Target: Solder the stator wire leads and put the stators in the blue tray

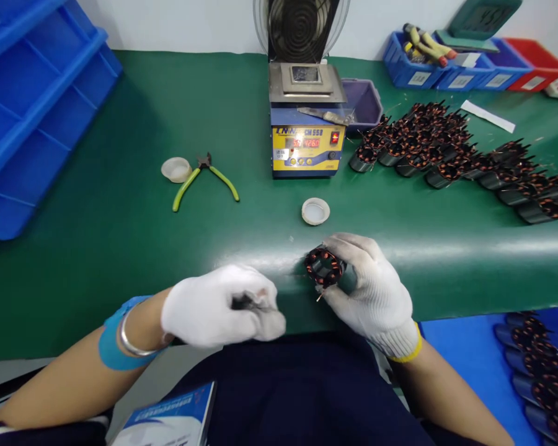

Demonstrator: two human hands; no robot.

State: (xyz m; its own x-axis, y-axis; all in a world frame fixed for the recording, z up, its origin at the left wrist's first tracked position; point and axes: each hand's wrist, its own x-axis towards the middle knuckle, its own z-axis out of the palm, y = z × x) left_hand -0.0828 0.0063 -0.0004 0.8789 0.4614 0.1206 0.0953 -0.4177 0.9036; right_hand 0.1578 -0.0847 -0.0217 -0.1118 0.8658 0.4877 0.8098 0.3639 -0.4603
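Note:
A black ring-shaped motor stator [324, 267] with copper windings is gripped between the thumb and fingers of my right hand [372, 291], near the front edge of the green table. A short wire end sticks out from its lower side. My left hand [225, 306], also in a white glove, is apart from the stator, to its left. Its fingers are curled together, and what they hold, if anything, cannot be made out. Just beyond the stator sits a small white cap-like dish [315, 211].
Green-handled cutters [205, 179] lie open beside another small dish [176, 169]. A solder pot [305, 139] with a lit display stands at the back. Many stators [428, 142] cover the right side; more lie in a blue tray [465, 353]. Blue bins [37, 105] stand left.

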